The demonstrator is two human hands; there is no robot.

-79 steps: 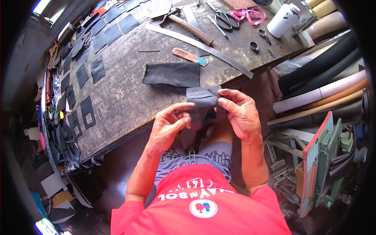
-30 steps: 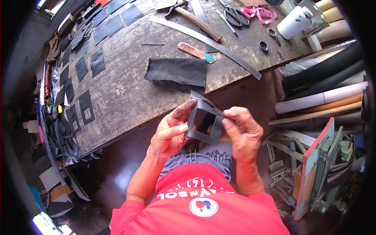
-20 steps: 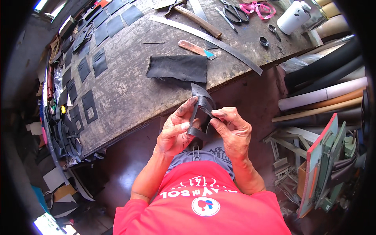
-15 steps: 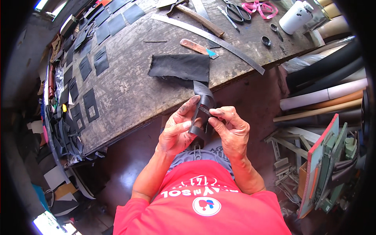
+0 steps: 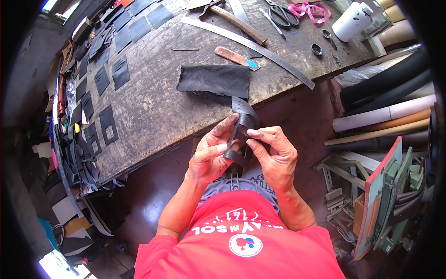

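Observation:
A black textured strap, leather-like and curled into loops, is held up in front of the table edge. My left hand is closed around its left side, thumb low and a fingertip at the upper bend. With thumb and index finger, my right hand pinches a small dark flap at the strap's right side; the fingers partly hide it. The strap's upper end reaches a black cloth-like piece lying at the table edge; whether they are joined I cannot tell. Dark smudges mark the fingertips.
On the worn table lie a cutter knife, a long metal ruler, a hammer, scissors and a white bottle. Several cut black pieces lie at left. Material rolls are stacked at right.
The flap between my right fingers has tilted, so the pale and red markings seen on it before are now barely visible. Both hands stay nearly in place.

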